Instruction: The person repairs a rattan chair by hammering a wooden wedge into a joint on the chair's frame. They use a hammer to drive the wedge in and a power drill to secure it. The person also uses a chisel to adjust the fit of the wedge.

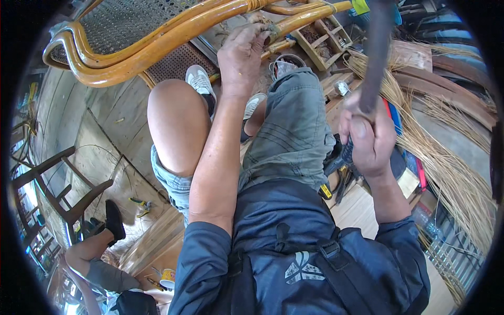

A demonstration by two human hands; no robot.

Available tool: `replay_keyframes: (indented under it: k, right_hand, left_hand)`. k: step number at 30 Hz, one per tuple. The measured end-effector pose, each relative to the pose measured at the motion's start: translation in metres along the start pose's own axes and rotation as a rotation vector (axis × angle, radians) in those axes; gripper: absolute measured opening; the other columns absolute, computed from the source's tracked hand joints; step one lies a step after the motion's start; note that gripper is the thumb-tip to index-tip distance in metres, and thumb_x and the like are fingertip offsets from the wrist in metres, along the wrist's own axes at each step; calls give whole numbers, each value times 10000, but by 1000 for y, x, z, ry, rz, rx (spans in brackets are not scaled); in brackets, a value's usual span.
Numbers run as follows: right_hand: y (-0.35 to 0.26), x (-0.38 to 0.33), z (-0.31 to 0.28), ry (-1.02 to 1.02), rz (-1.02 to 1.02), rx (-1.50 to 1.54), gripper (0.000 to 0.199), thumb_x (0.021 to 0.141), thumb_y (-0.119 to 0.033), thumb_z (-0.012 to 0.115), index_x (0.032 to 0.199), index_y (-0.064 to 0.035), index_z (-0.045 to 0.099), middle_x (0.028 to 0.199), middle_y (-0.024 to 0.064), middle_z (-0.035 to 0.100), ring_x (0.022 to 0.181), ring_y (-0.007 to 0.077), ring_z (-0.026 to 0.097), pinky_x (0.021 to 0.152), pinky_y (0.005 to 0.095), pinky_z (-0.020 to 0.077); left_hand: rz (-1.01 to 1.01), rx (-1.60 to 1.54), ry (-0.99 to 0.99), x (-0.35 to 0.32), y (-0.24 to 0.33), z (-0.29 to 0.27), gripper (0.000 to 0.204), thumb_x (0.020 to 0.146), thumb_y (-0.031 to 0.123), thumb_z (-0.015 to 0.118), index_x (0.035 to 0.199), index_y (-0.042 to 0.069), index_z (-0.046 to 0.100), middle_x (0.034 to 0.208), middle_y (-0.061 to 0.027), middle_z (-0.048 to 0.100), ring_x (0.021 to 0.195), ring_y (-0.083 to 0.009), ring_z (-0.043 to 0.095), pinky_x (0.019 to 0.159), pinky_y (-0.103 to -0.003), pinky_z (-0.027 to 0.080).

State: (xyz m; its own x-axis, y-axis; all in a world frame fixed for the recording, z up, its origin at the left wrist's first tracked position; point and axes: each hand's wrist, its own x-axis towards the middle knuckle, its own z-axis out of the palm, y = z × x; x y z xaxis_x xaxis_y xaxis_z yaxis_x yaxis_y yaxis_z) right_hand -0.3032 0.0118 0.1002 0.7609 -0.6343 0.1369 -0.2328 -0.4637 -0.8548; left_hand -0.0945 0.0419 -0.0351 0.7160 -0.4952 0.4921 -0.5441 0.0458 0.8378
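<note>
My left hand reaches forward to a glossy orange-brown rattan furniture frame, its bent fingers closed against a joint between the poles. Something small and greyish shows by the fingertips, too small to name. Raised at the right, my right hand is closed around a tool with a dark shaft and a black textured grip below the fist. That shaft runs up close to the camera, and its far end is out of the picture. Woven cane panels lie within and below the rattan frame.
A wooden divided box of small dark pieces stands beyond my knees. Long straw-coloured cane strips spread at the right. On the left are a dark wooden chair frame, pliers and a seated person. A yellow-black cutter lies by my hip.
</note>
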Motion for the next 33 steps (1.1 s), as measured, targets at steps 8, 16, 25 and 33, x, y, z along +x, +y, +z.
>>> replay_keyframes:
  k: [8, 16, 25, 33]
  right_hand:
    - [2, 5, 0, -52, 172, -141, 266, 911, -269, 557, 978, -12, 567, 676, 151, 564, 628, 269, 591, 605, 335, 460]
    - [21, 13, 8, -120, 310, -314, 328, 916, -343, 545, 928, -16, 581, 639, 141, 572, 591, 283, 593, 567, 364, 447]
    - [18, -8, 2, -67, 356, 33, 312, 934, -347, 547, 909, -36, 541, 563, -11, 481, 462, 69, 462, 448, 232, 373]
    - [12, -10, 4, -45, 152, -98, 294, 911, -320, 583, 908, -27, 559, 597, 44, 493, 549, 132, 517, 530, 283, 416]
  left_hand:
    - [-3, 94, -21, 3, 5, -3, 141, 827, 124, 673, 941, 42, 678, 906, -119, 666, 811, -239, 653, 732, -309, 507]
    - [13, 80, -55, 0, 2, -13, 160, 844, 120, 640, 979, 37, 663, 945, -131, 661, 860, -297, 644, 768, -340, 504]
    - [294, 600, -86, 76, 56, -113, 215, 921, 228, 506, 980, 44, 601, 867, -160, 628, 825, -337, 609, 695, -452, 487]
    - [102, 967, -146, 96, 32, -97, 379, 935, 346, 442, 1020, -7, 552, 1086, -196, 578, 1036, -361, 522, 893, -474, 402]
